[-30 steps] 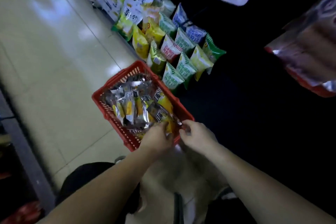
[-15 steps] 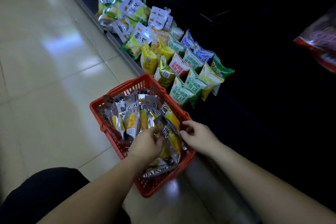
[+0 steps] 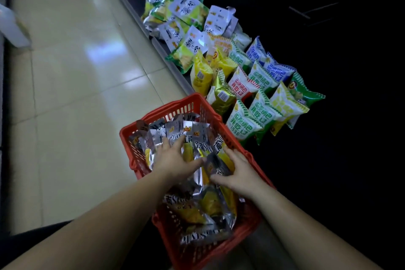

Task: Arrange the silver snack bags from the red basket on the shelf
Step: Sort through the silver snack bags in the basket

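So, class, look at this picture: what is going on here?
A person reaches with both hands into a red basket full of silver snack bags, next to a low shelf where colourful snack bags stand in rows. The left hand lies spread on the bags in the basket. The right hand is on the bags beside it; whether it grips one is unclear. No bag is lifted out yet.

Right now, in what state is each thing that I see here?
red basket, full, by the shelf edge
silver snack bags, piled in the basket
left hand, open, fingers spread on the bags
right hand, touches the bags; grip unclear
coloured snack bags, standing in rows on the shelf
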A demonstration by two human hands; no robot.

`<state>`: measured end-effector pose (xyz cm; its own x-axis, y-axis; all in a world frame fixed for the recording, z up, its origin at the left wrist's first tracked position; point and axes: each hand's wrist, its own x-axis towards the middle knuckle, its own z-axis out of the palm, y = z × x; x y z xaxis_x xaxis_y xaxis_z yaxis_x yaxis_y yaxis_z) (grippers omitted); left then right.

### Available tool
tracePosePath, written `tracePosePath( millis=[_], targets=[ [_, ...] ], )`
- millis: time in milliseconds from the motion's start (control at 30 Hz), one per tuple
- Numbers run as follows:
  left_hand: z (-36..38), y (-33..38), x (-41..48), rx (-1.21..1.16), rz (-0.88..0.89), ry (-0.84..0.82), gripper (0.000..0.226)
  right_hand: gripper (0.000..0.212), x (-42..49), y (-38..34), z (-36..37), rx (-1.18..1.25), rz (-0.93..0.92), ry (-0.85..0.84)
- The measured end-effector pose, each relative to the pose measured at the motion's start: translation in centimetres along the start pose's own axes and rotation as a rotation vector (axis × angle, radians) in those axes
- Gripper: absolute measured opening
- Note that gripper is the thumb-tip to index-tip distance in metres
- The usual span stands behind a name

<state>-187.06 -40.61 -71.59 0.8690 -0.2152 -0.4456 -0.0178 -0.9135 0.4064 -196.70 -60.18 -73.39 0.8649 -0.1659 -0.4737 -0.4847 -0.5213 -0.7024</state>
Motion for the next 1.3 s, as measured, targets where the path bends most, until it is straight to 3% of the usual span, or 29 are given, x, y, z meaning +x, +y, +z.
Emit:
tracePosePath(
  millis=[67,133,233,333,433,500,600,700,800,867,1033,1200,1300],
  targets=[
    [0.9,-0.2,1.4,-0.089,-0.015,-0.062,0.116,0.112,0.9,1.3,1.4,0.078,0.004,-0.036],
    [2.4,0.4,1.5,-0.159,-0.005,-0.061,0.105,0.109,1.4,2.6,2.4,0.136,-0.022,-0.031],
    [4.2,0.9,0.9,-0.072,0.001,0.041,0.084,0.091,2.1,3.7,2.8,0.116,-0.047,0.029],
    [4.7,0.6,0.7,-0.089,-0.023,0.065,0.079,0.068,2.5,4.2,1.9,0.045,-0.072,0.083],
    [3.8,0.1,1.1,-0.251,-0.094,0.071,0.094,0.064,2.4,4.8,1.0,0.023,-0.069,0.148],
    [2.9,-0.2,1.7,-0.202,-0.101,0.058,0.106,0.070,2.1,4.4,0.9,0.049,-0.063,0.145],
    [3.0,0.4,2.1,-0.143,-0.086,-0.034,0.106,0.074,2.3,3.2,1.8,0.017,-0.142,0.118],
    [4.0,1.8,1.9,-0.125,-0.076,-0.020,0.087,0.057,2.5,1.8,2.5,-0.004,-0.214,0.171],
    [4.5,2.0,2.0,-0.193,-0.075,0.054,0.039,0.038,2.9,1.4,2.4,-0.082,-0.232,0.291],
    [4.6,1.9,1.7,-0.171,-0.048,0.095,0.020,0.027,2.9,1.5,1.9,-0.083,-0.193,0.320],
    [2.7,2.4,0.0,-0.221,0.047,0.143,0.007,0.018,1.3,0.2,0.6,-0.061,-0.165,0.403],
    [-2.1,5.1,-3.6,-0.342,0.188,0.283,0.014,0.032,-2.7,-4.1,-3.3,0.039,-0.281,0.576],
    [-4.1,8.0,-6.2,-0.403,0.294,0.352,0.020,0.026,-6.3,-5.5,-6.8,-0.006,-0.375,0.697]
  ],
)
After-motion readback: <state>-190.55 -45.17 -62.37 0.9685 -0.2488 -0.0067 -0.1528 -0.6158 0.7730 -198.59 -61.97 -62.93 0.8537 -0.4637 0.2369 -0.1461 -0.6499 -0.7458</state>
